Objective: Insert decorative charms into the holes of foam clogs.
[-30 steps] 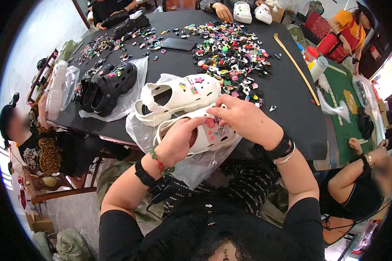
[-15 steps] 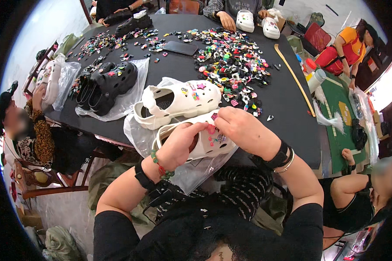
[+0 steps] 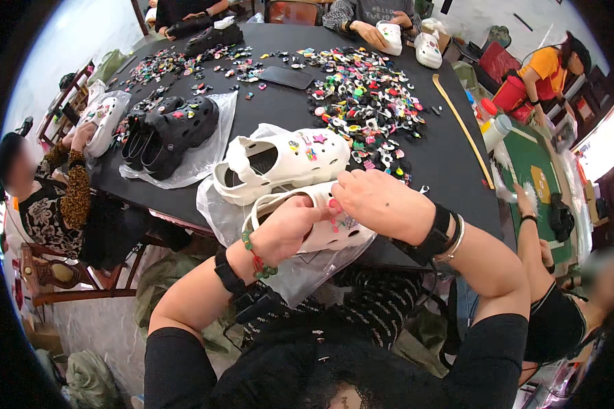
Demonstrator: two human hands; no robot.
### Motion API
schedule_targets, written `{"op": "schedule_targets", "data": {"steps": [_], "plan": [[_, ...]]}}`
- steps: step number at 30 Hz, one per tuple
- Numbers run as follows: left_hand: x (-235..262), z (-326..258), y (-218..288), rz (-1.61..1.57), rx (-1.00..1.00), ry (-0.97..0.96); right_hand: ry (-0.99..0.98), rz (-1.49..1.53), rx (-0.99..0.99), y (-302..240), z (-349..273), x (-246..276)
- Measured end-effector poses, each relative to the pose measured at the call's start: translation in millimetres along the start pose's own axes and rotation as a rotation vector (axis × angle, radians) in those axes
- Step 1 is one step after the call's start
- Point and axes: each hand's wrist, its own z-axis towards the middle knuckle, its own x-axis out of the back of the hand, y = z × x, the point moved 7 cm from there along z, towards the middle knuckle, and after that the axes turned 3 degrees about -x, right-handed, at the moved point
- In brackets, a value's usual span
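The nearer white clog lies on clear plastic, its toe to the right. My left hand grips it at the foot opening, with fingers inside and thumb over the top. Closed in a pinch, my right hand presses at a pink shoe charm on the clog's upper, close to my left thumb. The curled fingers hide part of the charm. Just beyond lies a second white clog, decorated with a pink star and other colourful charms.
Loose charms spread in a large pile beyond the clogs. Black clogs on plastic stand left, a dark flat tray behind, a yellow stick at the right edge. Co-workers sit left, right and opposite; the left one holds a white clog.
My right hand has shifted slightly down over the clog, covering the dark pink charm seen before. The left co-worker's clog has turned, and the right co-worker's arm now stretches forward.
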Motion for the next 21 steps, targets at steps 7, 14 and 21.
{"op": "schedule_targets", "data": {"steps": [7, 14, 21], "plan": [[-3, -5, -2, -0.156, 0.08, 0.106, 0.055, -0.11, -0.004, -7, -3, 4], [-3, 3, 2, -0.127, 0.143, 0.137, 0.03, 0.029, -0.056, 8, -1, -2], [-2, 1, 7, -0.084, 0.138, 0.265, 0.093, 0.048, 0.027, 13, -5, -7]]}}
